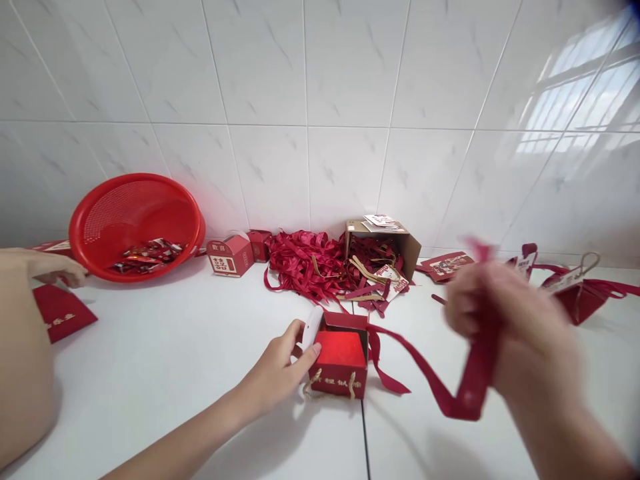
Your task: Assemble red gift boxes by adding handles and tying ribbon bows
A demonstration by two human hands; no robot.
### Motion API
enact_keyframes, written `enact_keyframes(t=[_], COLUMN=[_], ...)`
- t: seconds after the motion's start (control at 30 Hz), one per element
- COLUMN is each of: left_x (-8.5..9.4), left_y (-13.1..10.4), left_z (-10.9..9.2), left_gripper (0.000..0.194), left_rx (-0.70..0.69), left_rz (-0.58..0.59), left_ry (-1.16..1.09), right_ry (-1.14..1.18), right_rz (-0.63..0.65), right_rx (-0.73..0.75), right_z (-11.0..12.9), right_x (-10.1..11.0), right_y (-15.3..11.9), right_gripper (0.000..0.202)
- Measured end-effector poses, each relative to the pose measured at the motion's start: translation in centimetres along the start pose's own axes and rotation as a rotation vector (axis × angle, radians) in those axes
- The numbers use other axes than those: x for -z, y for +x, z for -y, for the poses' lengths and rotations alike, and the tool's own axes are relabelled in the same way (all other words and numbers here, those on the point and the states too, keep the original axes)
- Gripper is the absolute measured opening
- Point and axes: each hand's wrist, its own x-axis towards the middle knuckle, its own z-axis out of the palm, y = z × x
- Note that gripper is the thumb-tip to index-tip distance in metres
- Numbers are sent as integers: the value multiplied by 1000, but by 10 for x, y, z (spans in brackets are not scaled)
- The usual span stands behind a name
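A small dark red gift box (334,380) with gold lettering and a twisted cord handle stands on the white tabletop, its lid up, a bright red block-like content (341,348) showing inside. My left hand (287,360) grips the box's left side, thumb in front, beside a white flap (313,327). From the box's right side a dark red ribbon (425,367) runs across to my right hand (520,327). That hand is raised at the right, blurred by motion, with fingers closed around the ribbon. A short ribbon tail hangs down by the box.
A red plastic basket (197,233) with wrapped sweets leans at the back left. Behind the box lie a ribbon heap (305,267) and an open carton (411,250). Small red boxes (235,257) stand near the wall. At left, another person's hand (63,270) is near a red packet (67,313).
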Motion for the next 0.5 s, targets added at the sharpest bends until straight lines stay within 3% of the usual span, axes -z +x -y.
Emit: enact_keyframes(t=[0.1,0.17,0.3,0.5], left_x=[-7,-11,-16,-18], left_y=[-7,-7,-3,-5], left_z=[6,10,17,19], left_gripper=[31,33,36,30], left_rx=[-10,-27,-92,-173], left_rz=[-7,-48,-116,-116], left_ry=[-59,-109,-278,-440], right_ry=[79,28,-69,-241], right_rz=[230,391,527,649], right_rx=[-326,-419,-463,-534], right_z=[-33,-54,-69,-58], right_x=[-57,-76,-85,-92], right_y=[-8,-9,-1,9], right_gripper=[33,37,38,35])
